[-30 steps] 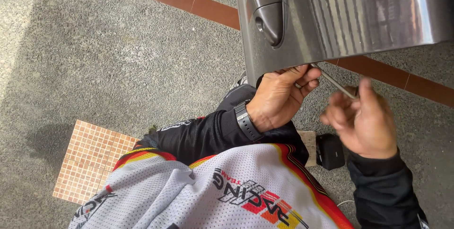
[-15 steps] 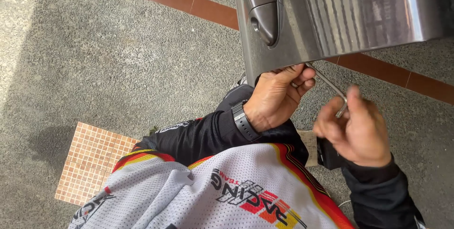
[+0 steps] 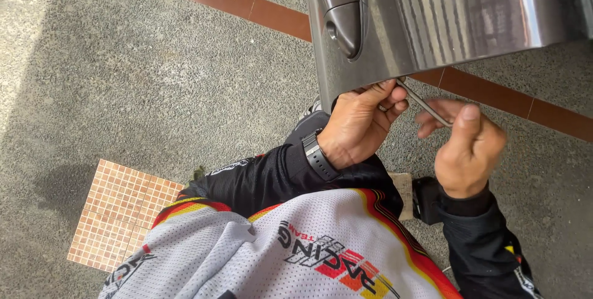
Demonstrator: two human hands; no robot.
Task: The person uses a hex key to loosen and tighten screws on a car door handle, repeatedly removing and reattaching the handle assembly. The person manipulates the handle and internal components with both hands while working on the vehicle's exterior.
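Observation:
A dark grey car door (image 3: 432, 21) with a door handle (image 3: 343, 15) fills the top right. My left hand (image 3: 358, 126), with a black watch on the wrist, presses against the door's lower edge. My right hand (image 3: 466, 147) grips a thin metal rod (image 3: 423, 102) that slants up to the door's underside beside the left fingers. Whether the left fingers also pinch the rod's tip is hidden.
Rough grey ground lies below, crossed by a band of red-brown tiles (image 3: 247, 5). A square patch of small orange mosaic tiles (image 3: 120, 212) sits at the lower left. My white, red and yellow jersey (image 3: 296, 249) covers the bottom middle.
My right hand has turned and shifted slightly on the rod; its thumb now points up. My left hand stays at the door's lower edge.

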